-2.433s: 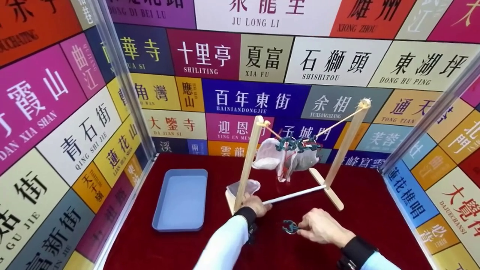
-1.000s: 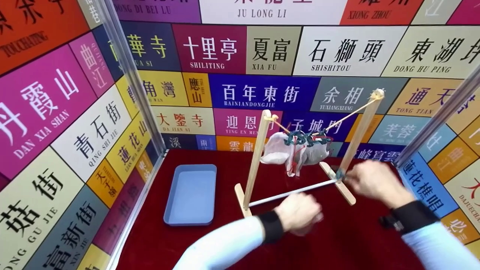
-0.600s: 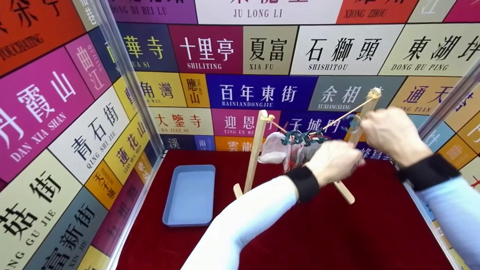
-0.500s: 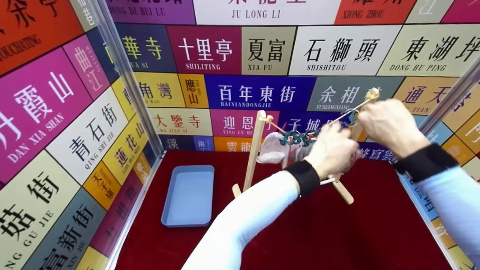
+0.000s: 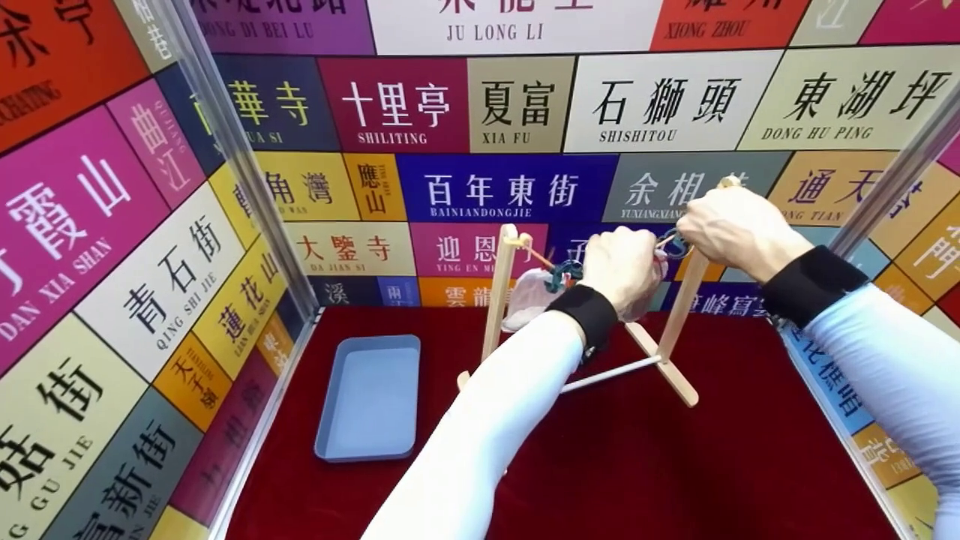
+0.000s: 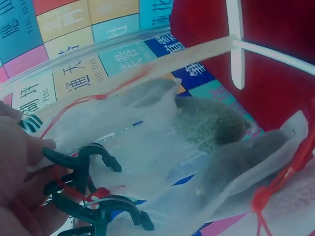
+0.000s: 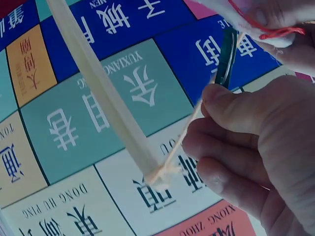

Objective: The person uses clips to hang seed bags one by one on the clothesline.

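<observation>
My left hand point(image 5: 619, 262) is raised to the string point(image 7: 183, 132) between two wooden posts. In the right wrist view it grips a white gauze pouch point(image 7: 224, 9) with a red cord. My right hand point(image 5: 739, 229) is close to the top of the right post point(image 5: 684, 300) and pinches a dark green spring clip point(image 7: 226, 56) at the string. White see-through pouches point(image 5: 529, 296) with greyish contents hang from the string, and other green clips point(image 6: 81, 164) sit beside my left fingers point(image 6: 37, 147). In the head view, my left hand hides part of the hanging pouches.
A blue-grey tray point(image 5: 371, 397) stands on the dark red tabletop point(image 5: 637, 465), left of the wooden stand. A white rod point(image 5: 611, 373) joins the posts low down, above wooden feet point(image 5: 679, 379). Panels with printed characters point(image 5: 510, 187) close off the back and sides.
Both hands have risen from low by the stand to the string, the right with its clip. The pouch by the left post's foot has left the table. Lately the left hand shifted slightly up and left.
</observation>
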`<state>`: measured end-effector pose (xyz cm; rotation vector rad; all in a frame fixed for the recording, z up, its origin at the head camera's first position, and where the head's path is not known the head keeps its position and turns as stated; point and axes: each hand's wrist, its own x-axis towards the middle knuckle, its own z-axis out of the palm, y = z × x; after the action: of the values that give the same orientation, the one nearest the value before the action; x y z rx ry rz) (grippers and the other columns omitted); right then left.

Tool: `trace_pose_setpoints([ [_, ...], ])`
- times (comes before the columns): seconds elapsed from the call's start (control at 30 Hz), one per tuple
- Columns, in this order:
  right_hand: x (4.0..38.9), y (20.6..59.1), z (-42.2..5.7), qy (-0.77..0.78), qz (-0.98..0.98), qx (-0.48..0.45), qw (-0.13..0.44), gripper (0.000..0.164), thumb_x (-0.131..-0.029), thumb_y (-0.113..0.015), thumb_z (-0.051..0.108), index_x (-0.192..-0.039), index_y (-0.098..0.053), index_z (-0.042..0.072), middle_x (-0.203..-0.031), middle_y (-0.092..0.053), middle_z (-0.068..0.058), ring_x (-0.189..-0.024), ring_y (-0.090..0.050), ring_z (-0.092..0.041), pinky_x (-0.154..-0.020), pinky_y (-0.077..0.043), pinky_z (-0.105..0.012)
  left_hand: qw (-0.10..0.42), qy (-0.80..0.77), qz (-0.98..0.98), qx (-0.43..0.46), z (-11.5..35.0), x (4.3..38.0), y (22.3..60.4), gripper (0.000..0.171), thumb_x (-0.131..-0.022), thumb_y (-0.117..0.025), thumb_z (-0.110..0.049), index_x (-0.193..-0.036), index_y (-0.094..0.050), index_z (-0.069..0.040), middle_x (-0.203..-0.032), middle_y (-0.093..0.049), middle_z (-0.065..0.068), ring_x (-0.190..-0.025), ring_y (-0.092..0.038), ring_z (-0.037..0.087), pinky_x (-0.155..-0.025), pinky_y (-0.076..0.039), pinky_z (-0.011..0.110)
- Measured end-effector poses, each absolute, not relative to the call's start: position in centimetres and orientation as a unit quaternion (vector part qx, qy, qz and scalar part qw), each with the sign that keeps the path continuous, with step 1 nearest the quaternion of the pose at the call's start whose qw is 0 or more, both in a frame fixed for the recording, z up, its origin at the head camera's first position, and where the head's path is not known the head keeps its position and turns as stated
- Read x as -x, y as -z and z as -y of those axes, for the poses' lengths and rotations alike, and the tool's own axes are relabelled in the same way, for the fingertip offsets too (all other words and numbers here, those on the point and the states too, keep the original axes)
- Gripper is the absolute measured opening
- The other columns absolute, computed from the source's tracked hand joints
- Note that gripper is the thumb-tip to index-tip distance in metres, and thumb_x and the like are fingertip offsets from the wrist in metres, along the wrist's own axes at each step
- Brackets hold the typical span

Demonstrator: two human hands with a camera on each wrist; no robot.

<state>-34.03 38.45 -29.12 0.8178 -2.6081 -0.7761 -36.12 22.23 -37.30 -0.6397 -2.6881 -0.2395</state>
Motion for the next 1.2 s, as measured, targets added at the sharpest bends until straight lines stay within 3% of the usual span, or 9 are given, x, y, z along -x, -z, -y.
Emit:
trace_pose_setpoints([
  [0.23, 33.8, 28.9, -38.1, 0.259, 0.91, -0.297, 0.132, 0.032, -0.091, -0.067, -0.009, -0.064, -0.061, 0.006, -0.064, -0.063, -0.011, -0.058, -0.055, -0.026, -0.064, -0.062, -0.052, 0.189, 0.093, 0.952, 0.221, -21.8, 36.5, 37.5, 0.014, -0.103, -0.071, -0.036, -0.111, -0.083, -0.033, -0.112, -0.087, -0.005, -0.097, -0.085, 0.019, -0.077, -0.068, 0.037],
  [0.4, 34.1, 29.7, -37.4, 0.218, 0.924, -0.296, 0.11, 0.025, -0.081, -0.071, -0.01, -0.067, -0.061, 0.007, -0.065, -0.062, -0.01, -0.058, -0.054, -0.027, -0.059, -0.058, -0.05, 0.202, 0.088, 0.95, 0.223, -21.8, 36.6, 37.8, 0.011, -0.1, -0.075, -0.032, -0.106, -0.083, -0.035, -0.107, -0.087, -0.007, -0.094, -0.085, 0.018, -0.073, -0.068, 0.037],
  [0.5, 34.2, 30.3, -37.5, 0.197, 0.928, -0.297, 0.106, 0.021, -0.082, -0.076, -0.004, -0.069, -0.063, 0.007, -0.068, -0.065, -0.01, -0.059, -0.057, -0.029, -0.059, -0.06, -0.052, 0.219, 0.069, 0.947, 0.225, -21.5, 36.4, 37.9, 0.012, -0.102, -0.072, -0.033, -0.104, -0.083, -0.036, -0.105, -0.087, -0.007, -0.094, -0.084, 0.018, -0.075, -0.067, 0.037],
  [0.7, 33.7, 32.0, -38.8, 0.158, 0.937, -0.283, 0.129, 0.026, -0.087, -0.09, 0.026, -0.09, -0.073, 0.005, -0.084, -0.071, -0.012, -0.067, -0.068, -0.033, -0.063, -0.064, -0.057, 0.211, 0.001, 0.945, 0.251, -20.9, 35.2, 37.6, 0.022, -0.105, -0.068, -0.041, -0.12, -0.083, -0.034, -0.12, -0.083, -0.008, -0.11, -0.077, 0.017, -0.098, -0.055, 0.042],
  [0.9, 32.4, 34.2, -40.2, 0.095, 0.957, -0.222, 0.162, 0.038, -0.093, -0.089, 0.031, -0.118, -0.078, 0.005, -0.091, -0.077, -0.015, -0.064, -0.069, -0.032, -0.055, -0.062, -0.052, 0.272, -0.016, 0.896, 0.35, -17.8, 32.3, 37.4, 0.029, -0.108, -0.062, -0.04, -0.129, -0.077, -0.026, -0.13, -0.079, -0.005, -0.118, -0.07, 0.019, -0.102, -0.055, 0.039],
  [1.03, 31.2, 36.0, -40.5, 0.061, 0.972, -0.175, 0.144, 0.024, -0.095, -0.083, 0.026, -0.108, -0.082, 0.007, -0.078, -0.076, -0.012, -0.056, -0.062, -0.024, -0.046, -0.055, -0.043, 0.332, 0.036, 0.826, 0.454, -13.2, 30.3, 39.6, 0.026, -0.106, -0.066, -0.035, -0.125, -0.076, -0.021, -0.128, -0.08, -0.004, -0.118, -0.071, 0.02, -0.103, -0.059, 0.037],
  [1.17, 30.5, 38.1, -40.3, 0.033, 0.98, -0.151, 0.129, 0.014, -0.091, -0.078, 0.022, -0.09, -0.082, 0.009, -0.075, -0.076, -0.011, -0.058, -0.063, -0.028, -0.049, -0.055, -0.051, 0.331, 0.106, 0.785, 0.513, -7.1, 29.3, 43.4, 0.021, -0.103, -0.072, -0.029, -0.12, -0.077, -0.016, -0.118, -0.083, -0.002, -0.116, -0.076, 0.022, -0.102, -0.063, 0.037],
  [1.2, 30.4, 38.7, -40.2, 0.027, 0.981, -0.147, 0.125, 0.013, -0.09, -0.077, 0.022, -0.086, -0.08, 0.01, -0.074, -0.076, -0.011, -0.059, -0.064, -0.029, -0.051, -0.055, -0.053, 0.326, 0.119, 0.787, 0.51, -5.5, 29.2, 44.3, 0.02, -0.103, -0.073, -0.028, -0.118, -0.078, -0.017, -0.115, -0.084, -0.003, -0.111, -0.078, 0.02, -0.097, -0.065, 0.035],
])
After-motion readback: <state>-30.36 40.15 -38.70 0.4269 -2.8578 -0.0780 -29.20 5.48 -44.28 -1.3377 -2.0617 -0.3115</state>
